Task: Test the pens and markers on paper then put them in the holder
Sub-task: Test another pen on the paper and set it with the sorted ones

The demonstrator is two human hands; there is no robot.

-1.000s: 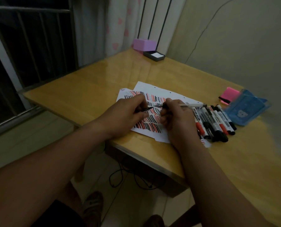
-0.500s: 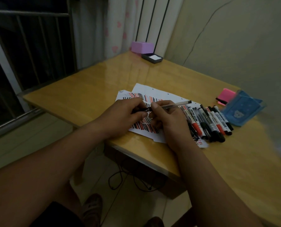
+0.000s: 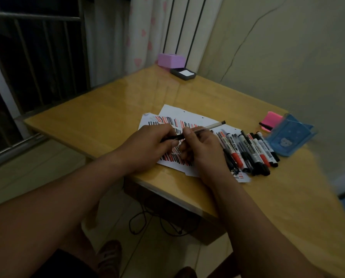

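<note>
A clear-barrelled pen (image 3: pixel 207 127) is held level above the paper (image 3: pixel 189 117), which is covered in black and red test strokes. My right hand (image 3: pixel 203 149) grips the barrel, its black end pointing right. My left hand (image 3: pixel 149 145) pinches the pen's black cap (image 3: pixel 170 138) at the left end, and cap and barrel meet between the two hands. Several black and red markers and pens (image 3: pixel 250 151) lie in a row on the table to the right of my right hand. A blue holder (image 3: pixel 288 135) lies tilted past them.
The wooden table (image 3: pixel 111 117) has a pink sticky-note pad (image 3: pixel 271 120) beside the holder. A pink box (image 3: pixel 170 60) and a dark tray (image 3: pixel 182 73) sit at the far corner by the curtain. A window grille is at left; a cable lies on the floor.
Cap and barrel, slightly apart a second ago, now meet between my hands. The pen's far end has tilted upward. The camera has shifted a little.
</note>
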